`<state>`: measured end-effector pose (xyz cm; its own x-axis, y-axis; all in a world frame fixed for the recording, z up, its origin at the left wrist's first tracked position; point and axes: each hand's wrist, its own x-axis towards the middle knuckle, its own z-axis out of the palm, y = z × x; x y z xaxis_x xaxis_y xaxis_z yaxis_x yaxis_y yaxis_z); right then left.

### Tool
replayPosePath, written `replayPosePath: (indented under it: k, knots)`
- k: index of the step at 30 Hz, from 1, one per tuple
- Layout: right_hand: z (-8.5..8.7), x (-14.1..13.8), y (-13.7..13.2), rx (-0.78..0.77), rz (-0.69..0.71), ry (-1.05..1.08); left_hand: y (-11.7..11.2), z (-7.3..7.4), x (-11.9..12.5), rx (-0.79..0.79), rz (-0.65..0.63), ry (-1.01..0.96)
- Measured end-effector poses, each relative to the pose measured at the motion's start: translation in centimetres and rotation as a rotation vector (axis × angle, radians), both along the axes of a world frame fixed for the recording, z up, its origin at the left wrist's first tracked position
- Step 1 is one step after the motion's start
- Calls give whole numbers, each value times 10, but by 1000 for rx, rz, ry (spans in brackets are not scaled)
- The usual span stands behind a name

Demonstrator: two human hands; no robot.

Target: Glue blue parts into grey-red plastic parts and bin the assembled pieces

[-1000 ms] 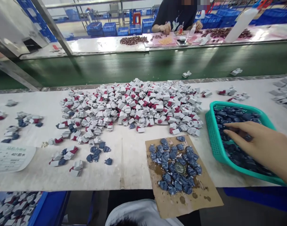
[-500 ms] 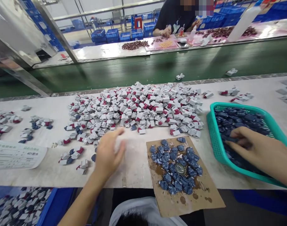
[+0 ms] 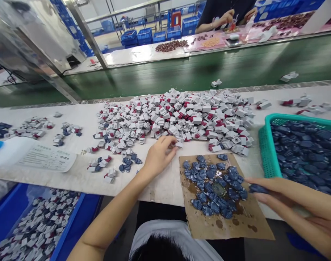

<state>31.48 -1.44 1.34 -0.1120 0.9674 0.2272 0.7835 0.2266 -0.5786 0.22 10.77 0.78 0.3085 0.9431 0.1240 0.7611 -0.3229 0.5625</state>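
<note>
Right hand (image 3: pixel 298 208): pinching dark-blue piece (image 3: pixel 258 188) by cardboard (image 3: pixel 199 226) | left hand (image 3: pixel 158 156): at grey-white piece (image 3: pixel 179 144) near heap (image 3: pixel 179 113), grip unclear

The right hand (image 3: pixel 304 210) pinched a dark blue piece (image 3: pixel 258 188); left of it lay a cardboard sheet (image 3: pixel 203 229) bearing glistening blue pieces (image 3: pixel 233 174), beyond it a green basket (image 3: pixel 268 148). The left hand (image 3: pixel 159 156) had a white piece (image 3: pixel 179 144) at its fingertips (gripped or merely touched, hard to tell), just short of a white-and-red heap (image 3: pixel 176 112).
</note>
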Motion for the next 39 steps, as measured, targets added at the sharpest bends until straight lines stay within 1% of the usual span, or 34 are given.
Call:
replayPosePath:
  k: [2, 3, 4, 5, 7, 9, 10, 11, 12, 14, 15, 17, 20, 23, 25, 27, 28, 30, 33, 34, 36, 39]
  knots:
    - [8, -14, 4, 21, 123, 56, -2, 0, -1, -56, -3, -180]
    - [11, -20, 6, 18, 149, 78, -4, 1, 0, -79, 8, -230]
    - [15, -26, 8, 1, 142, 94, -6, 4, 3, -95, 27, -226]
    - [18, -30, 9, -22, 128, 108, -8, 8, 7, -101, 51, -159]
    - [23, -38, 11, -65, 90, 130, -11, 17, 17, -111, 95, 58]
    - [25, -44, 10, -102, 89, 131, -13, 25, 26, -141, 108, 244]
    - [25, -46, 10, -103, 112, 122, -13, 26, 29, -157, 105, 288]
    - [24, -48, 10, -91, 142, 103, -14, 27, 30, -170, 100, 291]
    - [23, -48, 10, -63, 171, 78, -14, 26, 30, -181, 98, 255]
    - [20, -49, 10, 14, 205, 26, -14, 20, 25, -194, 104, 97]
    - [19, -49, 10, 48, 205, 4, -15, 17, 22, -210, 103, -15]
    - [17, -49, 10, 61, 201, -28, -17, 12, 15, -278, 88, -278]
    - [16, -50, 10, -7, 197, -32, -23, 14, 10, -497, 58, -642]
    - [13, -55, 11, -24, 232, -23, -35, 26, 9, -765, 42, -869]
    - [13, -58, 13, -34, 239, -6, -45, 32, 8, -898, 38, -984]
    - [15, -61, 14, -81, 230, 32, -53, 36, 7, -966, 50, -1043]
    - [18, -61, 15, -111, 226, 55, -57, 36, 6, -971, 60, -1048]
    - [24, -61, 14, -172, 208, 106, -62, 35, 5, -945, 86, -1031]
    - [29, -58, 12, -271, 126, 150, -65, 31, 5, -899, 127, -1028]
    - [29, -56, 11, -295, 99, 147, -65, 30, 5, -895, 137, -1033]
    - [26, -54, 11, -327, 86, 117, -66, 27, 6, -900, 146, -1037]
    - [19, -51, 15, -337, 139, 49, -69, 22, 8, -921, 138, -1048]
